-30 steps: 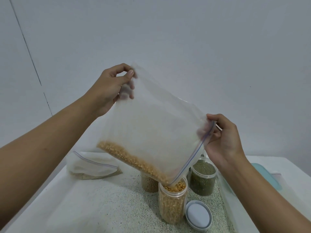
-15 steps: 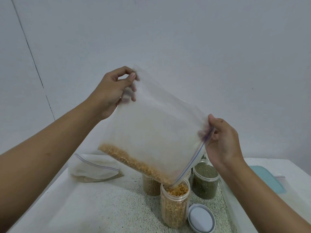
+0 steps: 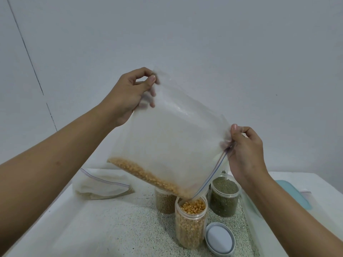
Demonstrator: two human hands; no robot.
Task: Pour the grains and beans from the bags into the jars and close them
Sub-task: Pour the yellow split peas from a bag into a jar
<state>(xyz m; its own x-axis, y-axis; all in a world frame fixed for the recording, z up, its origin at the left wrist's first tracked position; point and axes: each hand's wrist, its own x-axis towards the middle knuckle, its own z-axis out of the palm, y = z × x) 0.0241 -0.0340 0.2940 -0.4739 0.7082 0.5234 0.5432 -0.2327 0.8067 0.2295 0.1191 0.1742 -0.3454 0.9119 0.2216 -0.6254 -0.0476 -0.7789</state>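
A clear zip bag (image 3: 176, 141) is held tilted in the air, with yellow split beans (image 3: 148, 177) lying along its lower edge. My left hand (image 3: 128, 95) pinches the bag's upper corner. My right hand (image 3: 245, 149) pinches the zip edge at the right. The bag's low open corner sits just over the mouth of a clear jar (image 3: 191, 221), which is nearly full of the same yellow beans. A grey lid (image 3: 220, 239) lies flat beside that jar on the right.
Behind stand a jar of brownish grains (image 3: 164, 202) and a jar of green beans (image 3: 224, 194), both without lids. A flattened zip bag (image 3: 100, 184) lies at the left on the speckled tray (image 3: 111, 229). A teal lid (image 3: 293, 193) lies at the right.
The band of yellow beans in the bag has thinned and the jar has filled higher. Both hands keep their hold; the view has shifted slightly.
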